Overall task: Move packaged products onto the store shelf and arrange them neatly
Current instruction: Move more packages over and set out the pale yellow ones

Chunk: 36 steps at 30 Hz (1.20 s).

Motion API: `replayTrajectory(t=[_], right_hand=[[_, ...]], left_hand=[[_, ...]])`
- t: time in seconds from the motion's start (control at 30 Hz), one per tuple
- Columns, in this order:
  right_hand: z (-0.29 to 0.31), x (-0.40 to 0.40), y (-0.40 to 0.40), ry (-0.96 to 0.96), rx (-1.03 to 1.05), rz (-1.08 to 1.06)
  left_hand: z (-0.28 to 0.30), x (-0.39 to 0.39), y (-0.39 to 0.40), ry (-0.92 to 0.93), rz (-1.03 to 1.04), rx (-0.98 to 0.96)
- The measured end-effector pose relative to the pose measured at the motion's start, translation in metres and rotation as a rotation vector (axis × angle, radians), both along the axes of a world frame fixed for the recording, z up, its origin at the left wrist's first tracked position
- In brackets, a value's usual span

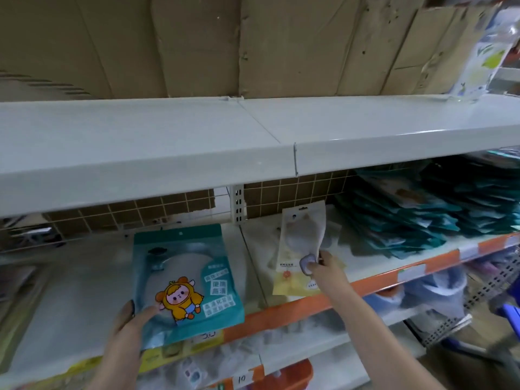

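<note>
Right now your left hand (132, 319) grips the teal pack (187, 280) at its lower left corner, thumb pressed on the front, other fingers hidden behind it. The pack stands nearly upright over the front edge of the middle shelf (374, 280), long axis vertical, hang-hole end up, top tilted slightly left, its cartoon face toward you. Your right hand (323, 267) pinches the white pack (304, 249) near its middle between thumb and fingertips. That pack also runs top to bottom, hang-hole end up and leaning slightly right, its yellow lower end near the shelf's orange strip. Just to its right, a stack of teal packs (408, 220) lies flat on the same shelf. The upper shelf (168, 142) carries a patterned bag (486, 52) at its far right.
</note>
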State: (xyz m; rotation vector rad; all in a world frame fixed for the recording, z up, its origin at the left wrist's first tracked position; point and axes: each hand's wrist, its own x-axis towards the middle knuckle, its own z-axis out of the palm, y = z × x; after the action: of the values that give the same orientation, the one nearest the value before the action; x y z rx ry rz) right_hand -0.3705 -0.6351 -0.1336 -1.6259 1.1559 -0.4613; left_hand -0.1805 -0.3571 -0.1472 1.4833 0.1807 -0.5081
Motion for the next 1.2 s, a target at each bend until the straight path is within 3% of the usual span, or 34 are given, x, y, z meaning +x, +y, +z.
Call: replayTrajectory(t=[0.2,0.27,0.33,0.47,0.57,0.67,0.77,1.07,1.2], right_hand=[[-0.004,0.013,-0.053,0.041,0.156,-0.019],[-0.009,0.017,-0.066,0.183,0.16,-0.02],[-0.015,0.019,-0.07,0.241,0.055,0.04],[-0.033,0.012,-0.067,0.453,-0.39,0.117],[-0.04,0.011,-0.082,0.61,-0.548,0.23],[-0.044,0.001,-0.099,0.544,-0.612,0.393],[-0.05,-0.026,-0.119,0.221,-0.612,0.385],[-0.043,-0.1,-0.185,0.25,-0.502,0.47],[-0.044,-0.115,-0.192,0.219,-0.465,0.576]], left_hand=[[0.012,0.001,-0.048,-0.026,-0.024,-0.034],[0.02,0.0,-0.061,-0.057,-0.079,-0.036],[0.027,0.001,-0.067,-0.071,-0.152,-0.072],[0.034,-0.005,-0.088,-0.096,-0.234,-0.098],[0.04,-0.016,-0.113,-0.109,-0.264,-0.123],[0.046,-0.032,-0.143,-0.111,-0.307,-0.133],[0.052,-0.056,-0.182,-0.099,-0.311,-0.165],[0.095,-0.162,-0.36,-0.09,-0.391,-0.304],[0.104,-0.195,-0.431,-0.151,-0.467,-0.224]])
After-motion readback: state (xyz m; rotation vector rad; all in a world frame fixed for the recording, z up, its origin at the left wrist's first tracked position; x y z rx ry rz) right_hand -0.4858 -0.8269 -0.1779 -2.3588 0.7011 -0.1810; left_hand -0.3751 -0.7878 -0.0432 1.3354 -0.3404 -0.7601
